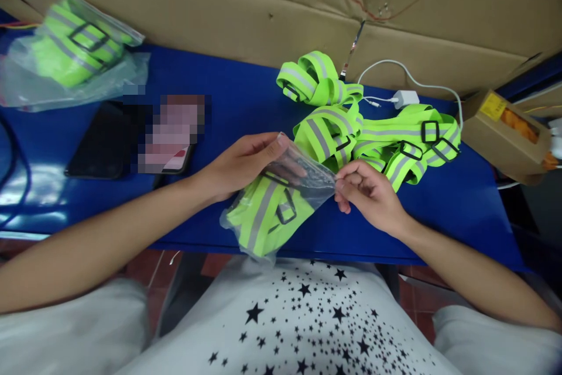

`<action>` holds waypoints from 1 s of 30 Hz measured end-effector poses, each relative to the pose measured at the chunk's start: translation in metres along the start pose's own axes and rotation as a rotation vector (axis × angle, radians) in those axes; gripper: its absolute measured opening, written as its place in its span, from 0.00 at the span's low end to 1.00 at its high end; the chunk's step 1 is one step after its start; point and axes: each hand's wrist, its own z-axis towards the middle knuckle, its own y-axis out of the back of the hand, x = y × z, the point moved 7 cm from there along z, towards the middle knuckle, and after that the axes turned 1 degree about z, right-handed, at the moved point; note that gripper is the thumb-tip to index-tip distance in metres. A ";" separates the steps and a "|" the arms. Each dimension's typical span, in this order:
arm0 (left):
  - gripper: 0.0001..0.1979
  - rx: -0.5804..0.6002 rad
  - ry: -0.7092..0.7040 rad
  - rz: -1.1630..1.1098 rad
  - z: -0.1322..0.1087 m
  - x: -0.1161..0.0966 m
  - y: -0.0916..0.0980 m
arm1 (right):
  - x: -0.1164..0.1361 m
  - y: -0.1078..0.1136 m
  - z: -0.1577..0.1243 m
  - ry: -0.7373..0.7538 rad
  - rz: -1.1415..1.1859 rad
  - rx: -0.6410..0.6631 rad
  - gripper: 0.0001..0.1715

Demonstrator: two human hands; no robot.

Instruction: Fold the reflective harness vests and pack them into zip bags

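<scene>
Lime Green, Part Bagged, Part Loose

From my distant seat I saw a bagged bundle (81, 44) at the far left corner of the blue table (241, 103). Closer in lay a flat black object (99, 144), and beside it a phone (173, 135). The left hand (246, 164) pinched one end of the mouth of a clear bag (315, 175), some fingers showing through the film. Folded straps (261, 217) filled that bag at the middle of the near edge. The right hand (371, 193) gripped the mouth's other end between thumb and fingers. Just beyond, loose straps (386, 130) with black buckles sprawled rightward; a white charger (406, 99) sat near the far edge, and a cardboard box (500, 135) stood by the far right corner.

I judged two sets bagged and the loose ones left unbagged; whether the held bag was sealed, I couldn't tell.

The box's yellow label (492, 106) was too small to read, the phone's screen was blurred out, and I made out no brand.
</scene>
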 end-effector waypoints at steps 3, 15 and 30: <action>0.19 -0.076 -0.064 0.062 -0.002 -0.005 0.004 | -0.004 0.000 0.001 -0.084 -0.003 0.007 0.16; 0.23 -0.179 -0.036 0.060 -0.005 -0.001 0.006 | 0.008 0.002 -0.002 0.041 -0.251 -0.023 0.10; 0.21 -0.140 -0.261 0.366 -0.014 -0.023 -0.001 | 0.017 -0.003 -0.006 0.090 -0.276 -0.002 0.05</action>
